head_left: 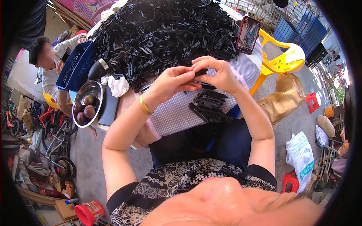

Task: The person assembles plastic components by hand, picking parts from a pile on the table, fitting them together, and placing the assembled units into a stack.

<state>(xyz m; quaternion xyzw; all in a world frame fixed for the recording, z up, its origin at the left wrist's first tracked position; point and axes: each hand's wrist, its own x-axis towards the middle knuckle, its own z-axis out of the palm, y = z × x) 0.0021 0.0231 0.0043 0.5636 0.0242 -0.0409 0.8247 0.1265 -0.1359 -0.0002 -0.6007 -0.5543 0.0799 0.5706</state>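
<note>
In front of a heap of black parts (162,35), the left hand (172,83) and right hand (221,78) pinch a small black piece (201,72), fingers nearly closed; a fruit bowl (98,94) sits left of the heap.

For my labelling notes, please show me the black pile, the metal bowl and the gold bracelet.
Black pile (162,41): head view, its middle.
Metal bowl (92,87): head view, bare inner wall.
Gold bracelet (143,105): head view, its band.

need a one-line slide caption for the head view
Left hand and right hand hold a small black piece near a heap of black parts.
</note>
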